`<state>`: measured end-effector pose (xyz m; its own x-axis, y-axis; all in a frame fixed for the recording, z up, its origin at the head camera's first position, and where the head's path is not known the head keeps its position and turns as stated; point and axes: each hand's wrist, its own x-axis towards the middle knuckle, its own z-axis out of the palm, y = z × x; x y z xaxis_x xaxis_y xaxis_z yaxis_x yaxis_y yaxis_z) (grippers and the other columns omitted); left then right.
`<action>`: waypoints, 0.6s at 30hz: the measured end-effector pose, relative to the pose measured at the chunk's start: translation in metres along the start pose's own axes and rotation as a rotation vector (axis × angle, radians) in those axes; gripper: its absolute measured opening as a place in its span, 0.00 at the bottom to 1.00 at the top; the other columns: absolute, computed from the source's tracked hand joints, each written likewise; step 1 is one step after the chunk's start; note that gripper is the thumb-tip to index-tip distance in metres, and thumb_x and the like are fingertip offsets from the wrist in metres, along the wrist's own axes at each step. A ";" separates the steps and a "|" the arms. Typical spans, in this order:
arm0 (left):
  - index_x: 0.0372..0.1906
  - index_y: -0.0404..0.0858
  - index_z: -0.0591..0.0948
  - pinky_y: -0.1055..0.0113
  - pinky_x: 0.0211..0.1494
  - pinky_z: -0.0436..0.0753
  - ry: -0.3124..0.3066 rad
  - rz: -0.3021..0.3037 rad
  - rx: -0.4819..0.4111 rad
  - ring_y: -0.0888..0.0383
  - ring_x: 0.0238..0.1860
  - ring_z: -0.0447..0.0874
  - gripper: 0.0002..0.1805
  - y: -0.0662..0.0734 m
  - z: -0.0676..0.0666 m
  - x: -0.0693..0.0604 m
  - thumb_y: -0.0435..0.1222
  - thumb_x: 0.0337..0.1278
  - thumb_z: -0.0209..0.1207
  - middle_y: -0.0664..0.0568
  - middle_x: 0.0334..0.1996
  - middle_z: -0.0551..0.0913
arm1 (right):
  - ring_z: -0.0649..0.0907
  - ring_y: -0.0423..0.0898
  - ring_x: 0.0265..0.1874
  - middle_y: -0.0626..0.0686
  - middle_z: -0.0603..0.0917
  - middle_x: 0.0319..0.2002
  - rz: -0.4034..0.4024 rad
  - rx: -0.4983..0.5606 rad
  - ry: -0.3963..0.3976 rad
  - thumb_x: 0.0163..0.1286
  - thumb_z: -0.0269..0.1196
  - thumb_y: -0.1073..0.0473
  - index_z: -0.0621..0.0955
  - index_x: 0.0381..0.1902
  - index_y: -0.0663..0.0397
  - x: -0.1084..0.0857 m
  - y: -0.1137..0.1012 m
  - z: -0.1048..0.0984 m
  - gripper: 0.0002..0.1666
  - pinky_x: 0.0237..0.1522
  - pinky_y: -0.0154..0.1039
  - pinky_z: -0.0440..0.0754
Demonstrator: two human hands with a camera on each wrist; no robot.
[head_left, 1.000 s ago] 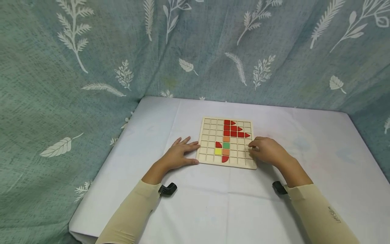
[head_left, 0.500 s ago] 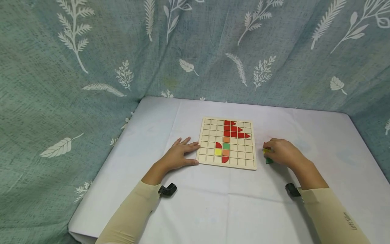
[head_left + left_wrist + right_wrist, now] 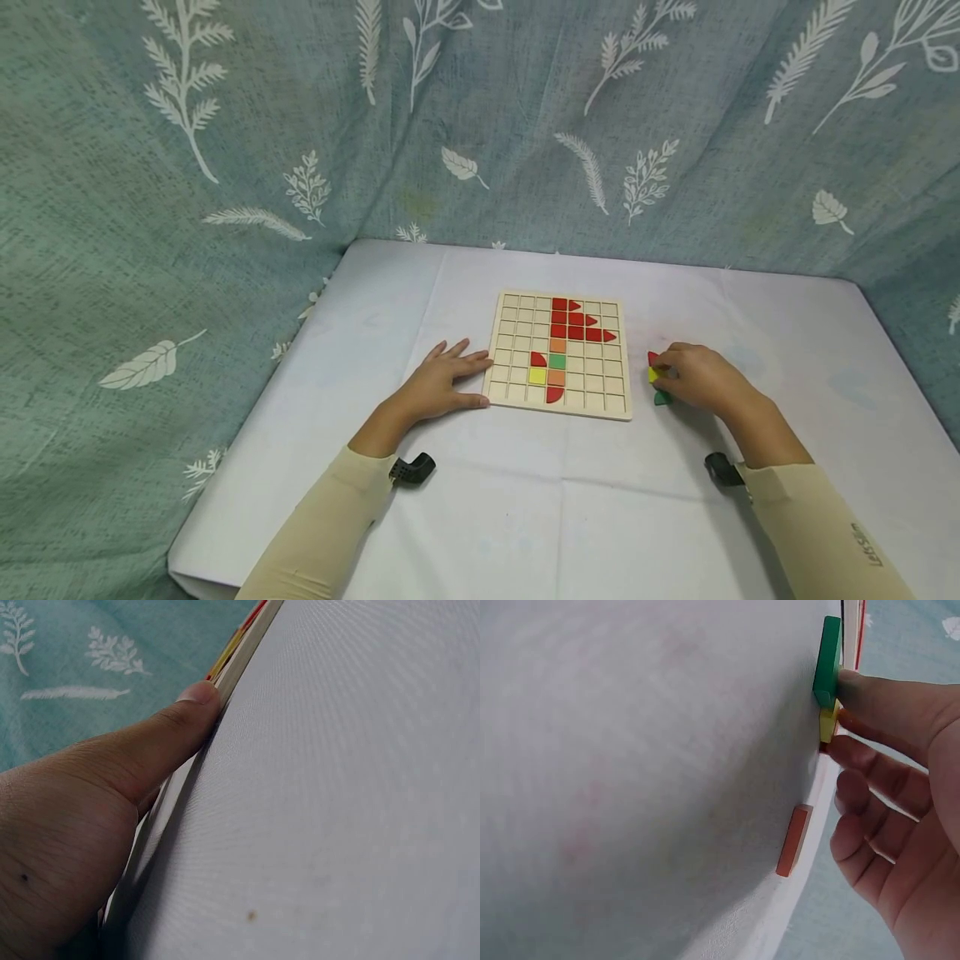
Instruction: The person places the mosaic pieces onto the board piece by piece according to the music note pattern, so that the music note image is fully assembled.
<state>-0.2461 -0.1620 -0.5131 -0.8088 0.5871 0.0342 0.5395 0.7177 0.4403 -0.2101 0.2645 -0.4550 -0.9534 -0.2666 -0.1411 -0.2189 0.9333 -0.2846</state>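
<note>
A pale wooden grid board [image 3: 600, 379] lies on the table, with red, orange, green and yellow tiles set in some squares. My left hand [image 3: 435, 387] rests at its left edge, fingers spread, the thumb [image 3: 199, 694] against the rim in the left wrist view. Right of the board, my right hand [image 3: 697, 375] is bent over loose pieces; its thumb and forefinger pinch a yellow block [image 3: 826, 726], mostly hidden. Beside the thumb a green block [image 3: 827, 660] stands on the cloth. A red block [image 3: 793, 841] lies on the far side of the fingers.
White cloth covers the table [image 3: 495, 517]. A leaf-patterned green-blue curtain [image 3: 487, 125] hangs behind it and along the left. Black wrist devices [image 3: 412, 468] sit under both sleeves [image 3: 817, 517].
My right hand has left the board's right edge and moved right to the loose pieces. In the last half second it shifts only slightly, baring more of the red piece. My left hand stays put.
</note>
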 end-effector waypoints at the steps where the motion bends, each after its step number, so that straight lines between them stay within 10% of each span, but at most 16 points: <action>1: 0.69 0.53 0.72 0.54 0.76 0.35 0.001 0.002 -0.001 0.56 0.76 0.44 0.47 0.000 0.000 0.000 0.73 0.43 0.57 0.67 0.69 0.65 | 0.80 0.51 0.39 0.54 0.82 0.40 0.005 -0.001 -0.004 0.60 0.71 0.59 0.86 0.43 0.61 0.000 0.000 0.000 0.15 0.47 0.53 0.80; 18: 0.69 0.54 0.72 0.57 0.76 0.35 0.002 -0.010 -0.005 0.57 0.76 0.44 0.47 0.001 0.000 0.000 0.72 0.42 0.58 0.68 0.68 0.65 | 0.79 0.50 0.36 0.54 0.81 0.38 -0.011 -0.030 -0.025 0.63 0.69 0.58 0.84 0.42 0.64 0.004 0.003 0.003 0.15 0.45 0.52 0.80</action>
<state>-0.2454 -0.1615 -0.5125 -0.8144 0.5794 0.0316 0.5304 0.7212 0.4455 -0.2137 0.2657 -0.4597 -0.9456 -0.2821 -0.1621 -0.2353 0.9371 -0.2578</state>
